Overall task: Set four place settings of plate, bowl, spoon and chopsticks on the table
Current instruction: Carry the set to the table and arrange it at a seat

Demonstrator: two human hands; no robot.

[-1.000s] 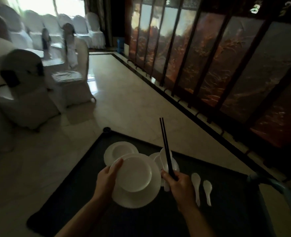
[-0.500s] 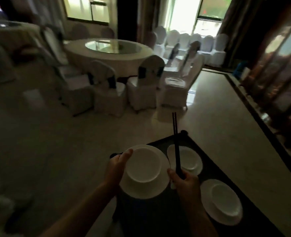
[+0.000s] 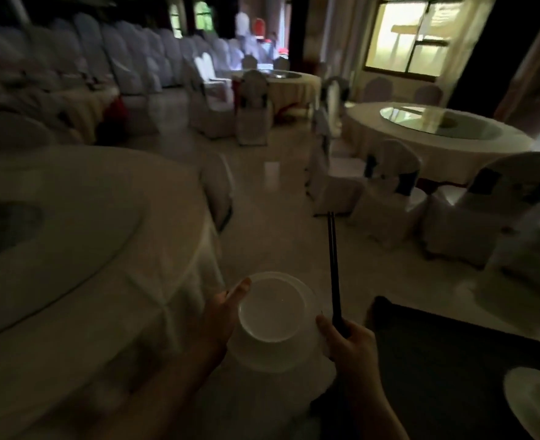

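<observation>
Just left of the dark cart (image 3: 437,360), one white plate (image 3: 262,360) is held in the air with one white bowl (image 3: 270,309) sitting in it. The left hand (image 3: 221,315) grips the plate's rim, its thumb lying along the bowl's edge. The right hand (image 3: 348,341), nearer the cart, is closed round two black chopsticks (image 3: 333,265) that point up and away. A second plate (image 3: 516,404) lies on the cart's near right part, cut by the frame. Farther left of the cart stands a cloth-covered round table (image 3: 72,249).
</observation>
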